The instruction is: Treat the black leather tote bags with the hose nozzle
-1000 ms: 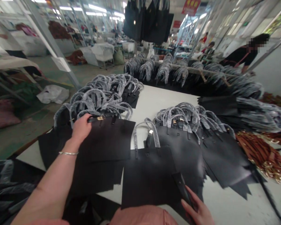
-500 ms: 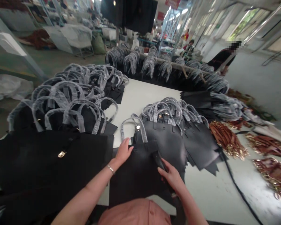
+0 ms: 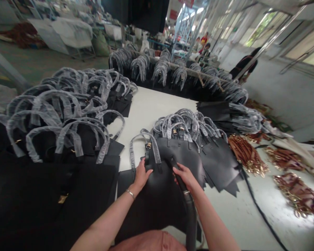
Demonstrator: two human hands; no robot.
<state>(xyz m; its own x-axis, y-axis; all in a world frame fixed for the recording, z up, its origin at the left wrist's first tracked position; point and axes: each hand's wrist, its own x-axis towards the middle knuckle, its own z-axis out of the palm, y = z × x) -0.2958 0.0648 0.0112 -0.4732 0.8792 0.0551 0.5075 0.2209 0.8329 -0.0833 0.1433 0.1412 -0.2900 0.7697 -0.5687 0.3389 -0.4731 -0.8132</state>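
A black handbag point(image 3: 143, 205) lies in front of me on the table, with plastic-wrapped handles point(image 3: 155, 148) and a short strap with a gold buckle point(image 3: 148, 146) at its top. My left hand point(image 3: 141, 176) grips the bag's top edge beside the strap's base, thumb on the near side; some fingertips are hidden. My right hand point(image 3: 185, 176) is wrapped round a black hand tool with a thick hose point(image 3: 181, 183). The tool's tip is over the bag's upper right part. Whether it touches the leather I cannot tell.
Black bags with wrapped handles point(image 3: 54, 108) are piled on the left. More bags point(image 3: 179, 153) lie behind and to the right. Brown straps with gold clasps point(image 3: 247, 155) are bundled on the white table point(image 3: 143, 108). A black cable point(image 3: 259, 202) crosses the right side. A person point(image 3: 247, 66) stands far right.
The view has shifted slightly right. Both hands stay at the bag; the tool's tip has moved up and left towards the handle's base, and the hose shows more.
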